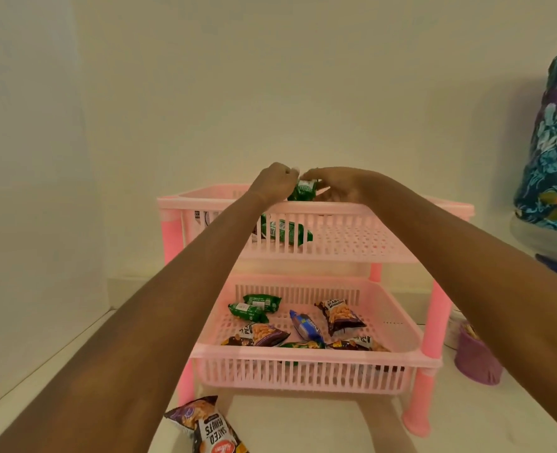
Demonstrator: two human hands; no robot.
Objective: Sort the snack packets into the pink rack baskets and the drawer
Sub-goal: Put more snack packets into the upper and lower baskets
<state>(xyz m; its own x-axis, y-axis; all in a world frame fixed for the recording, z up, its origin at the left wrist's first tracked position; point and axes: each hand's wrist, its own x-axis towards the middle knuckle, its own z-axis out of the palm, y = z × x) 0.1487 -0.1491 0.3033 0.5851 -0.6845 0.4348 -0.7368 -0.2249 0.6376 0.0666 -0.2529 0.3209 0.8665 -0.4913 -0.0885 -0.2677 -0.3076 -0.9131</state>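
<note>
A pink two-tier rack stands on the floor against the wall. Above its upper basket (352,209), my left hand (275,179) and my right hand (334,184) both pinch one small green packet (303,190). More green packets (285,232) lie inside that upper basket. The lower basket (303,356) holds several packets: two green ones (254,307), a blue biscuit packet (305,325) and purple salted-peanut packets (341,315). One more salted-peanut packet (210,426) lies on the floor in front of the rack. No drawer is in view.
A small purple container (476,359) sits on the floor to the right of the rack. Behind it at far right stands something covered in blue floral cloth (554,152). Plain walls close the back and the left side.
</note>
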